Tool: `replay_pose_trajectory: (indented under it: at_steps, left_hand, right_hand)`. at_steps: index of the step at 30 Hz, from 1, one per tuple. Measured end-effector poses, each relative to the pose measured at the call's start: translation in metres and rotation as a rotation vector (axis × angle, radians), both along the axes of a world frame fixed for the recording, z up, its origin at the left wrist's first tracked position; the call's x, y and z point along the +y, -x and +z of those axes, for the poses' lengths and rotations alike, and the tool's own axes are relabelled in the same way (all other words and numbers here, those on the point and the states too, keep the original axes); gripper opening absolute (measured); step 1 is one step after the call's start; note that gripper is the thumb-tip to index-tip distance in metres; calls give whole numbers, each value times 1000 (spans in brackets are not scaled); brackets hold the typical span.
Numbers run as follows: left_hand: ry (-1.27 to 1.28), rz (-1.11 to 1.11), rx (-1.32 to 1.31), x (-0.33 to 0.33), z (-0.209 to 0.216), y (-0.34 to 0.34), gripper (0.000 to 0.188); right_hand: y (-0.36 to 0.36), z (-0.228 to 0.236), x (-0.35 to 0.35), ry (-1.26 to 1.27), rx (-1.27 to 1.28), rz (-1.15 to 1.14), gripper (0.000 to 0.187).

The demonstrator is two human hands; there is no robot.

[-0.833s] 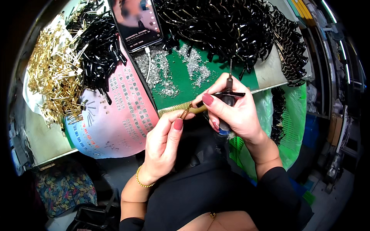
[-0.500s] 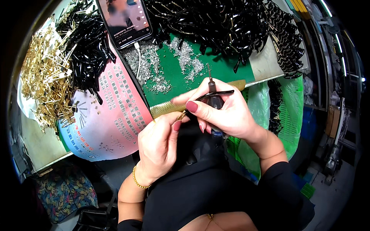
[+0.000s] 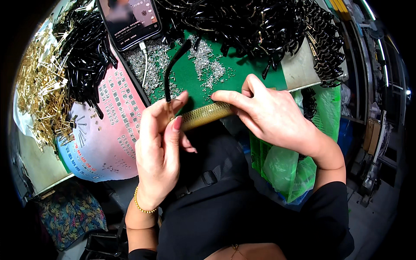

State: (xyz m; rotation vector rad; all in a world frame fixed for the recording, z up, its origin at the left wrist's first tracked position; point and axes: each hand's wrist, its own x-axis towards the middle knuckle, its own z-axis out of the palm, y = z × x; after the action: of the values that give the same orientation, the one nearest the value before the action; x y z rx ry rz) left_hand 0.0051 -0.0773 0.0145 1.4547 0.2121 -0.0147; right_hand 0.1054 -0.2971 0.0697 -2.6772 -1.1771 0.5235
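Observation:
A black eyeglass temple (image 3: 168,76) with a gold-coloured hinge end stands upright from my left hand (image 3: 157,151), pinched between thumb and fingers. My right hand (image 3: 279,119) reaches over the gold mesh strip (image 3: 208,116) along the table's front edge. Its index finger stretches to the green mat (image 3: 242,73), just below a scatter of tiny silver screws (image 3: 208,65). The other fingers are curled under, and what they hold, if anything, is hidden. The screwdriver does not show.
A phone (image 3: 130,24) with a white cable lies at the back, by more silver screws. Black temples (image 3: 242,26) are heaped behind the mat. Gold hinge parts (image 3: 41,86) pile at far left, beside a printed pink-and-blue sheet (image 3: 112,143). A green plastic bag (image 3: 286,169) hangs at right.
My hands have moved apart. The temple has passed from between both hands into my left hand alone and now points upward. My right hand has turned palm down, and the screwdriver has gone from sight.

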Motion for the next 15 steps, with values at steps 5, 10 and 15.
replay_pose_trajectory:
  at_steps: [5,10,15]
  left_hand:
    - [-29,-31,51,-2,1,-9,26]
    - [-23,47,71,2,4,9,22]
    - [-37,31,134,9,5,9,21]
  right_hand:
    - [-2,-4,-1,-40,-4,-4,47]
    - [-5,-6,1,-59,16,13,45]
    - [-5,-1,9,54,38,-40,49]
